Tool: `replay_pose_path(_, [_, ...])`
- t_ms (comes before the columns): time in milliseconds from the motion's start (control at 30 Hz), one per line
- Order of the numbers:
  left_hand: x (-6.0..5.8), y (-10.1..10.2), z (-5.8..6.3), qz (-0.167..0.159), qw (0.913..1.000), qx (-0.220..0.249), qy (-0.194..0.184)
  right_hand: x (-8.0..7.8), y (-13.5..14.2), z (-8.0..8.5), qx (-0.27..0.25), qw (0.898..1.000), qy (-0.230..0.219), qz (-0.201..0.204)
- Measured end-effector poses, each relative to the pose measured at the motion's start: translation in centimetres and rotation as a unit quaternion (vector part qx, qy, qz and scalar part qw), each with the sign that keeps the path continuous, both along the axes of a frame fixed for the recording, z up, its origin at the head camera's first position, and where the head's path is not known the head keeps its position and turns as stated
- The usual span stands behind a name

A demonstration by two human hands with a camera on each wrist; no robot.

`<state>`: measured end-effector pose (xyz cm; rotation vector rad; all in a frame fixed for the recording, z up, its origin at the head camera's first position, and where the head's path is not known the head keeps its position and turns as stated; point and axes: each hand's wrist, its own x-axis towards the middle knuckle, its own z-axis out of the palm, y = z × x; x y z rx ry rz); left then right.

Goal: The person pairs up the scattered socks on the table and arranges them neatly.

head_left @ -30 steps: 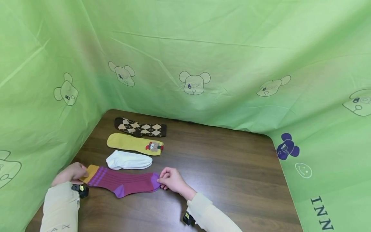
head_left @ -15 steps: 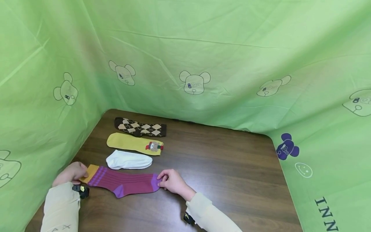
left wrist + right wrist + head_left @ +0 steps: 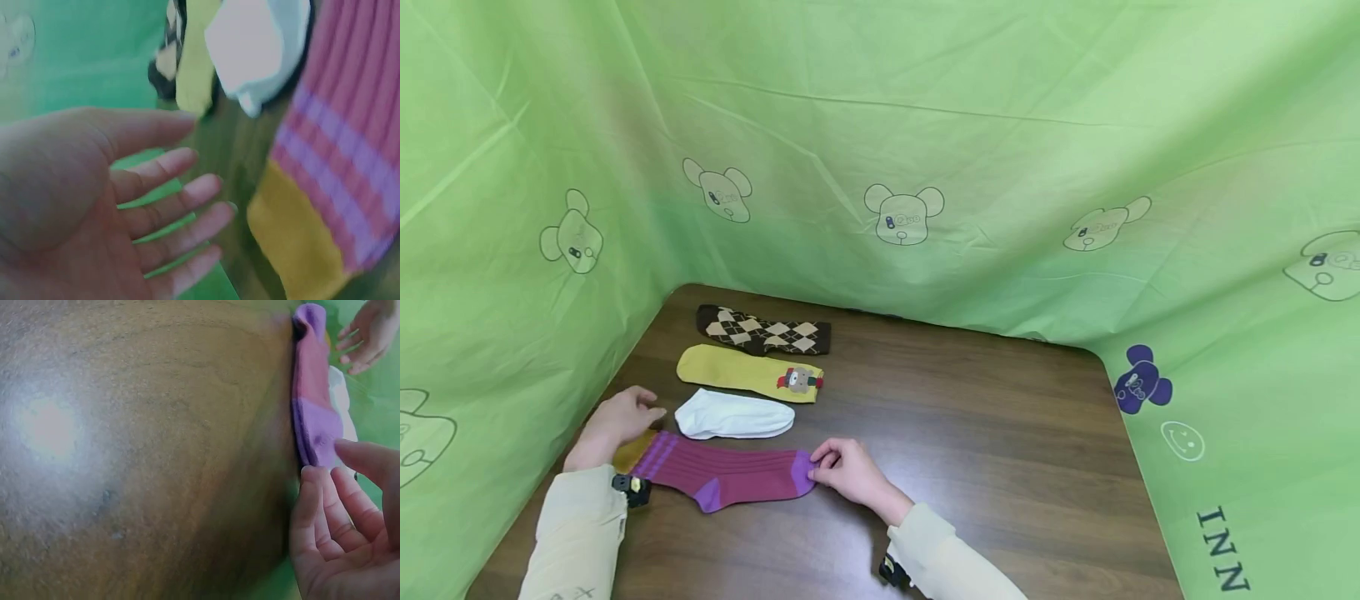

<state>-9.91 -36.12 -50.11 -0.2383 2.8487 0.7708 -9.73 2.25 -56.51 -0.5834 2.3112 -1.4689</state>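
Observation:
A maroon sock (image 3: 745,473) with purple heel and toe and a mustard cuff (image 3: 294,231) lies flat on the wooden table. My left hand (image 3: 622,421) hovers over the cuff end; in the left wrist view its fingers are spread, holding nothing, with the cuff beside them. At the other end, my right hand (image 3: 853,475) pinches the purple toe (image 3: 315,434), thumb on the upper side and fingertips at the tip. Just behind lies a white ankle sock (image 3: 733,415), then a yellow sock (image 3: 730,369) with a bear picture, then a brown argyle sock (image 3: 767,331).
The socks lie in a column on the left part of the dark wooden table (image 3: 985,450). Green cloth (image 3: 902,108) printed with bear heads hangs behind the table and along both sides.
My left hand has let go of the mustard cuff and moved up and right above it. The right hand stays at the toe, and the socks lie nearly where they were.

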Motion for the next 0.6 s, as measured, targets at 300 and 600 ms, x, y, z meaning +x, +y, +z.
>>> replay_pose_path(300, [-2.3, 5.9, 0.9, -0.054, 0.9892, 0.025, 0.134, -2.1, 2.0, 2.2, 0.012, 0.996, 0.029, -0.082])
replay_pose_path(600, [-4.9, 10.4, 3.5, -0.1, 0.9757, 0.018, 0.194, -4.1, 4.6, 3.8, 0.013, 0.986, 0.076, -0.146])
